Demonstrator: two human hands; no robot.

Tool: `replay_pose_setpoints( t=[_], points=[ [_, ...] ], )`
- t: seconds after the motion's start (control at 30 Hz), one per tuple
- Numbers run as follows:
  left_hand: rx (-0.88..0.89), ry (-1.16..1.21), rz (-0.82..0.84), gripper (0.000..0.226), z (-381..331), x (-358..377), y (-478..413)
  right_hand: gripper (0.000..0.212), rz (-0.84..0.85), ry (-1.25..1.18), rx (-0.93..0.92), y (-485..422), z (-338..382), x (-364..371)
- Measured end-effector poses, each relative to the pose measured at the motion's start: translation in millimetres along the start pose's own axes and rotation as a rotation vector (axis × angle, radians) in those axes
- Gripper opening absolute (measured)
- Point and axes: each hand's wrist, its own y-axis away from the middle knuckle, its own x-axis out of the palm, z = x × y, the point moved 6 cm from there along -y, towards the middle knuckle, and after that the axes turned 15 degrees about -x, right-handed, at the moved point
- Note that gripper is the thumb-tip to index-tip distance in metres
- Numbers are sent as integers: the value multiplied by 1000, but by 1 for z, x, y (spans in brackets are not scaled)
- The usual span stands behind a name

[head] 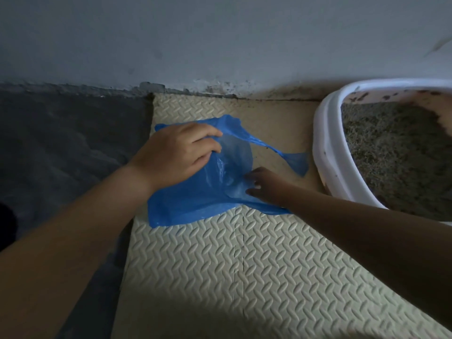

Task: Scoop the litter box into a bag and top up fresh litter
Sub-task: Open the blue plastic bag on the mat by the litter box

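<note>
A blue plastic bag [195, 204] lies on a cream foam mat [244, 277], its mouth turned toward the right and one handle stretched out toward the litter box. My left hand [176, 152] grips the bag's upper edge with curled fingers and lifts it. My right hand [266, 187] reaches in from the right, and its fingertips pinch the lower edge of the bag's mouth. The white litter box [327, 148] stands at the right, filled with grey litter [396, 148] that is heaped higher at the far right side.
A pale wall [220, 40] runs along the back, its base stained and crumbling. Dark floor [73, 143] lies left of the mat. Specks of litter dot the mat near the box and the box's inner wall.
</note>
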Motion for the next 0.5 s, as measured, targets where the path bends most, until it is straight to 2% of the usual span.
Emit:
replay_pose_setpoints(
  t=[0.1, 0.27, 0.5],
  points=[
    [-5, 0, -12, 17, -1, -3, 1, 43, -53, -53, -6, 7, 2, -6],
    [10, 13, -26, 17, -12, -3, -2, 43, -134, -21, -18, 35, 1, -30],
    [90, 81, 0, 18, -47, 11, -26, 51, -75, 138, -24, 75, -22, -63]
  ],
)
